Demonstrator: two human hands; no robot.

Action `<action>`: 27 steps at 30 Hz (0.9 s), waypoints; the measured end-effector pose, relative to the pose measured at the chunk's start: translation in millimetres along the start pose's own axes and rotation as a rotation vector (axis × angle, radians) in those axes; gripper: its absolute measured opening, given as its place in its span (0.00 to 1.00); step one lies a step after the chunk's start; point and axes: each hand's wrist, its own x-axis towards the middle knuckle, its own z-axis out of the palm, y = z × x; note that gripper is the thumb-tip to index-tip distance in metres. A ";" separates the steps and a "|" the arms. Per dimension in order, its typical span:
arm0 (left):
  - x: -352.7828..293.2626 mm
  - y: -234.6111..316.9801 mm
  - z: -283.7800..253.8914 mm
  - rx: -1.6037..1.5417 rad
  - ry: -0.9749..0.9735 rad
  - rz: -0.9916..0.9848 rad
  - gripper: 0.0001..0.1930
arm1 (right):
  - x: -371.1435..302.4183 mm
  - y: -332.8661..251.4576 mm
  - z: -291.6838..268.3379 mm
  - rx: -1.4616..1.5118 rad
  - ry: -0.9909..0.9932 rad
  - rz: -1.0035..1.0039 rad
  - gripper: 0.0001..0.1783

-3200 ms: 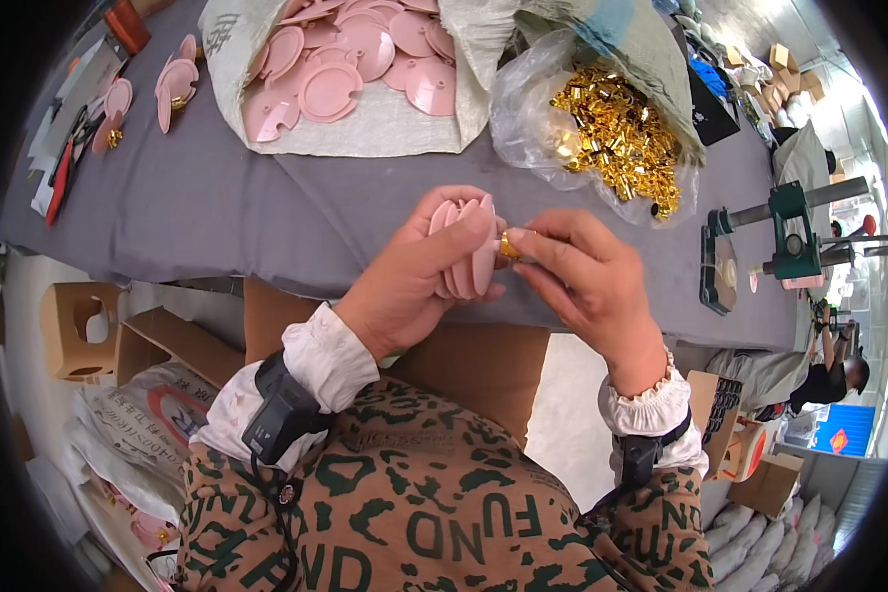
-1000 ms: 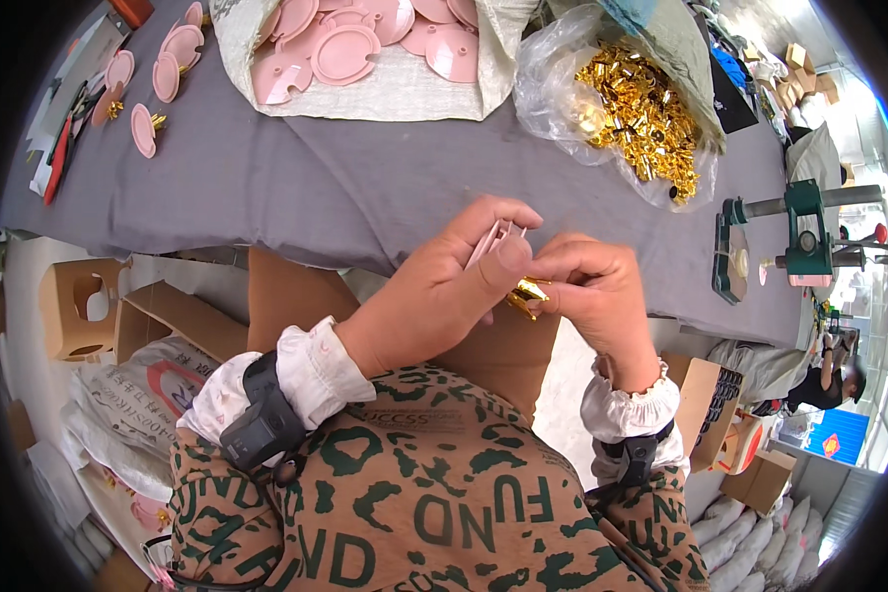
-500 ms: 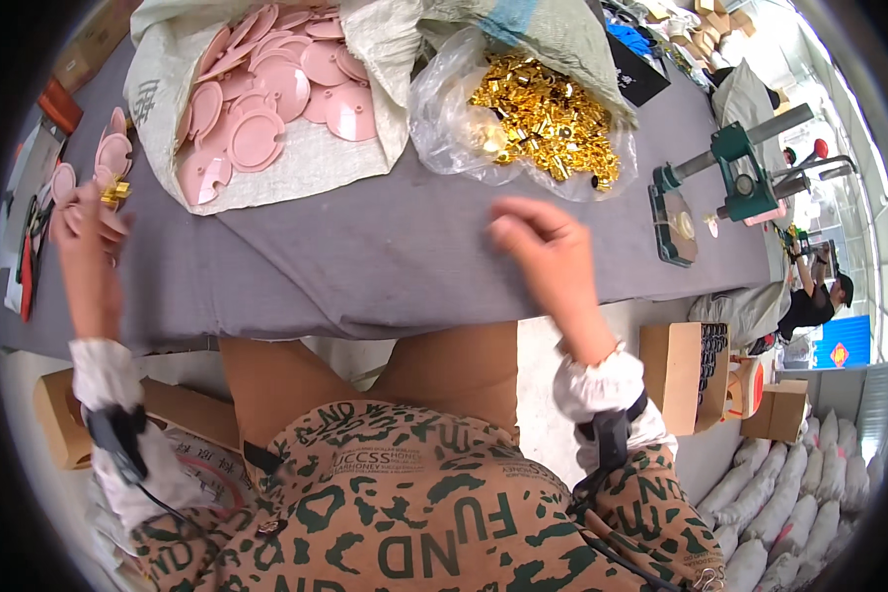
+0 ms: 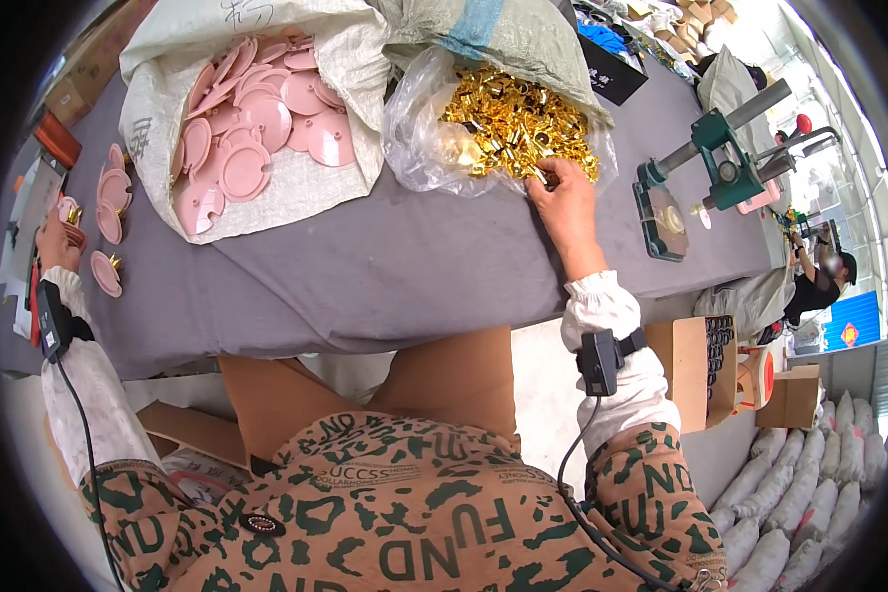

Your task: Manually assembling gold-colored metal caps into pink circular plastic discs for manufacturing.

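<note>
My right hand point(image 4: 562, 202) is stretched out across the grey table point(image 4: 395, 266) with its fingers dipped into the heap of small gold metal clips point(image 4: 513, 123), the fingertips curled into the pile; whether a clip is actually pinched between them I cannot tell, since the pieces crowd around the fingers. The clips lie in a clear plastic bag point(image 4: 419, 138) that sits open on the table, tucked under the edge of a grey-green woven sack point(image 4: 508, 39). My left hand point(image 4: 57, 242) is far out at the left end of the table, closed around a pink round plastic piece point(image 4: 69, 212) with a gold bit on it, right beside a small cluster of finished pink discs point(image 4: 109, 197) that lie on the cloth, some with gold clips showing. Between my two hands, at the back of the table, a white woven sack point(image 4: 296, 187) lies open on its side, full of more pink discs point(image 4: 257, 109) of the same kind. Past my right hand, towards the right end of the table, stands a green hand press point(image 4: 720, 173) with a long lever and a dark base plate. Beyond it, off the table, another person point(image 4: 819, 281) in dark clothes is at work, and cardboard boxes point(image 4: 720, 365) stand below the table edge near my right sleeve.
</note>
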 end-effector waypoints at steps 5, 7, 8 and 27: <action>75.8 53.3 -172.0 -0.225 -0.513 -0.105 0.13 | 6.7 0.0 16.8 0.214 -0.083 0.038 0.17; 28.9 -9.7 -84.6 -0.498 -0.379 -0.155 0.15 | 0.2 1.5 -15.0 0.224 -0.085 0.196 0.18; -4.7 -13.5 -48.8 -0.602 -0.343 -0.154 0.17 | -1.5 0.8 -27.1 0.409 -0.144 0.366 0.18; -85.3 41.2 -2.7 -0.163 0.128 0.169 0.17 | -22.1 29.8 1.1 0.928 -0.011 0.284 0.17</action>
